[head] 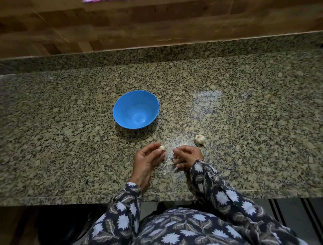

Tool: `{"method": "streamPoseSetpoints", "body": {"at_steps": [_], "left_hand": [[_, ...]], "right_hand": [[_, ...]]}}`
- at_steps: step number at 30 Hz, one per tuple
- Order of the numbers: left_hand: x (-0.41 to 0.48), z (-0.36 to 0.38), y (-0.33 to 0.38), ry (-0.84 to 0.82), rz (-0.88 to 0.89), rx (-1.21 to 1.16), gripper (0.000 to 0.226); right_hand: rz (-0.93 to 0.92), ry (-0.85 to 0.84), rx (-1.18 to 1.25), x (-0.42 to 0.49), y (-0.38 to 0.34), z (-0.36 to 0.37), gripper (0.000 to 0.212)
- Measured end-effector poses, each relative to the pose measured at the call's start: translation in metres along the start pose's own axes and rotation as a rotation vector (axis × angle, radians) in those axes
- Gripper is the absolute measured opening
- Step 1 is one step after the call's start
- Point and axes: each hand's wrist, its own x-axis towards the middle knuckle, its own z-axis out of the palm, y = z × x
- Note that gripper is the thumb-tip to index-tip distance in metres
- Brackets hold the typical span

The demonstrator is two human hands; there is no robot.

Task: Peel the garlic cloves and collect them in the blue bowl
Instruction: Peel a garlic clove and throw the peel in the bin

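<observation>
a pale peeled clove [39, 147] beside the upright blue bowl [122, 105]; garlic bulb [200, 139] lies right.

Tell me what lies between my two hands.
In the head view, pale garlic skin scraps lie on the counter between the left hand and right hand.

- A speckled brown-and-black granite countertop [70, 139] is seen across the whole width.
- A low granite upstand [157, 52] is set along its far edge.
- A wall of brown wooden blocks [122, 22] is seen beyond it.
- A pale sheen [206, 98] is reflected on the stone, right of centre.
- A pink-purple scrap [91, 0] is cut off at the far edge.
</observation>
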Motion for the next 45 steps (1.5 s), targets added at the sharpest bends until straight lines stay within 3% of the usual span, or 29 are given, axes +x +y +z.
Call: {"method": "streamPoseSetpoints", "body": {"at_steps": [7,15,18,20,23,35,39,45], "left_hand": [[0.006,-0.056,0.027,0.380,0.267,0.483,0.018],[0.001,-0.064,0.015,0.471,0.512,1.105,0.026],[-0.016,-0.036,-0.010,0.224,0.522,1.264,0.046],[-0.026,-0.022,-0.033,0.010,0.447,1.464,0.072],[-0.031,-0.009,-0.055,-0.146,0.356,1.707,0.095],[0.013,0.025,-0.049,-0.333,0.567,1.745,0.082],[0.021,0.031,-0.047,-0.512,0.604,1.756,0.074],[0.029,0.037,-0.048,-0.619,0.668,1.737,0.067]], "right_hand": [[0.012,0.053,0.081,0.001,0.002,-0.003,0.004],[0.071,0.129,0.125,-0.001,0.010,-0.012,0.004],[0.043,0.198,0.146,-0.004,0.012,-0.018,0.007],[0.023,0.245,0.144,-0.007,0.012,-0.024,0.008],[-0.023,0.297,0.147,-0.014,0.009,-0.035,0.005],[-0.002,0.417,0.289,-0.026,0.012,-0.065,0.007],[0.000,0.419,0.293,-0.027,0.013,-0.066,0.007],[0.001,0.414,0.314,-0.028,0.011,-0.065,0.006]]}}
